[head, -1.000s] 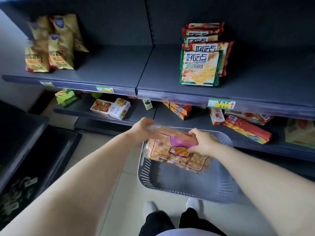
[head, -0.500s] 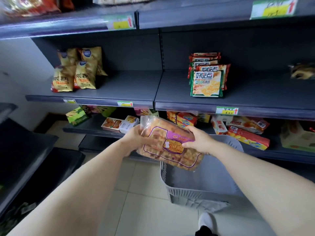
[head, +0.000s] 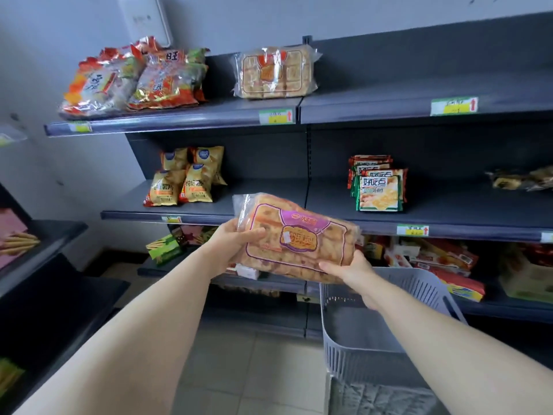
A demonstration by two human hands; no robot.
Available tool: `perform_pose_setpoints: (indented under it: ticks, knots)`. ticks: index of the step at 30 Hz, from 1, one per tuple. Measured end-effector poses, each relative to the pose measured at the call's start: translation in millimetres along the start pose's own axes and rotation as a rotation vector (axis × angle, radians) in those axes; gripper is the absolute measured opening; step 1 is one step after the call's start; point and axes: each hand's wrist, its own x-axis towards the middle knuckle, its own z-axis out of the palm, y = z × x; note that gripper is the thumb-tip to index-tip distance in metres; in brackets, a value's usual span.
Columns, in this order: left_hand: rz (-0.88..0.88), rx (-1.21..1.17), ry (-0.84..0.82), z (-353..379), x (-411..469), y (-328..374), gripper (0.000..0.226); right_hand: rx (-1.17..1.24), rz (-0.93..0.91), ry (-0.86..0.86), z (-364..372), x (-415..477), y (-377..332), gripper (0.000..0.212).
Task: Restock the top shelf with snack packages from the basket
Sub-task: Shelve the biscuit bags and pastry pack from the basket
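The left hand [head: 236, 244] and right hand [head: 348, 269] are gripping a clear, purple-labelled biscuit package [head: 294, 238] well below the dark metal top shelf [head: 389, 94]; raising it there is likely coming next.

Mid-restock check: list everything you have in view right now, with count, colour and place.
held snack package: one, clear with purple label, in front of the middle shelf
cracker pack: one, clear with orange label, top shelf, centre
rice cracker bags: several, red-orange, top shelf left
chip bags: four visible, yellow, middle shelf left
biscuit packs: a stack, green and red, middle shelf right
basket: one, grey, low on the right, before the lower shelf
boxed snacks: several, mostly red, lower shelf
price tags: several, green-yellow, shelf edges
left hand: grips the package's left end
right hand: holds its lower right corner
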Motion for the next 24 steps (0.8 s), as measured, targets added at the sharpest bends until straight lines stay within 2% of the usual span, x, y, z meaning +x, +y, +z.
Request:
perform_pose_setpoints:
  ticks: [4,7,9,13,17,24]
  knots:
    - [0.083,-0.087,0.162,-7.5,2.4,26.9,0.059,-0.055,-0.162,0.168,3.9,-7.2,-42.2,0.064]
    - [0.158,-0.044,0.238,-7.7,7.2,55.8,0.092,-0.016,-0.283,0.242,2.1,-7.2,-81.4,0.069]
    - [0.205,0.021,0.275,-5.6,11.4,76.4,0.104,-0.001,-0.340,0.311,0.1,-3.8,-106.7,0.072]
    - [0.300,0.055,0.363,-0.7,30.5,112.9,0.099,0.040,-0.397,0.396,-4.3,17.4,-150.0,0.066]
    - [0.409,0.053,0.413,0.6,64.3,146.8,0.073,0.070,-0.484,0.420,-8.8,49.8,-193.2,0.062]
    - [0.566,0.105,0.523,-3.2,122.2,221.2,0.058,0.017,-0.596,0.468,-22.1,111.5,-280.2,0.063]
